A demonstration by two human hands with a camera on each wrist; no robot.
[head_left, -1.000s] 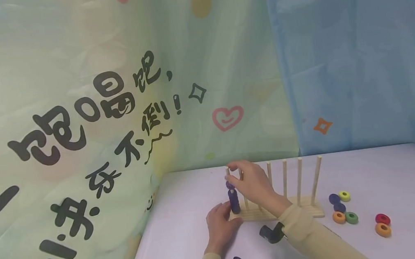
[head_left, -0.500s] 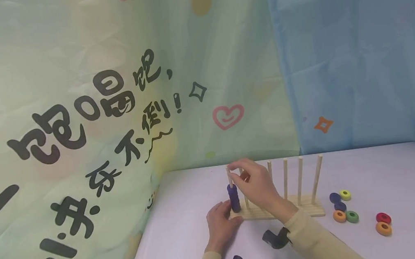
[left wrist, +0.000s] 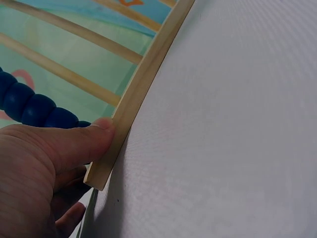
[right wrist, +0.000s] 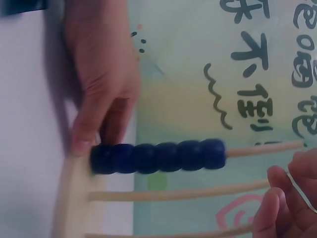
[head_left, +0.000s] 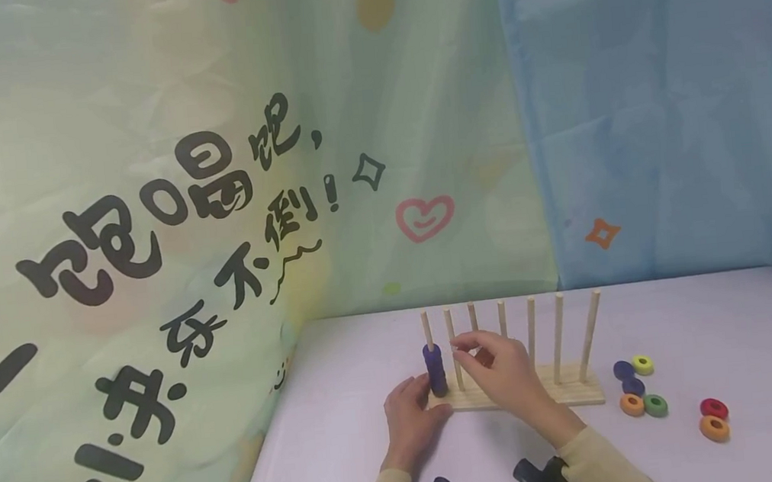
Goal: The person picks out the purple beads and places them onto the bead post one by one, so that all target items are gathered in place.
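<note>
A wooden stand [head_left: 581, 391] with several upright pegs rests on the table. Its leftmost peg carries a stack of dark blue-purple rings [head_left: 435, 371], and the top of that peg is bare. My left hand [head_left: 412, 422] holds the left end of the base; in the left wrist view the thumb [left wrist: 91, 141] lies on the wooden edge, with fingers curled behind it. In front of the pegs, right of the stack, is my right hand [head_left: 504, 368], loosely bent and holding nothing. The right wrist view catches its fingertips [right wrist: 267, 208] close to the upper peg ends.
To the right of the stand lie loose rings: two blue [head_left: 623, 370], a yellow [head_left: 642, 364], a green [head_left: 656, 405] and an orange one [head_left: 631, 404]. Farther right are a red ring [head_left: 714, 408] and another orange ring. Printed cloth hangs behind the table.
A purple ring has slid down the leftmost peg onto the stack. My right hand has let go and moved down and right from the peg's top. My left hand stays put.
</note>
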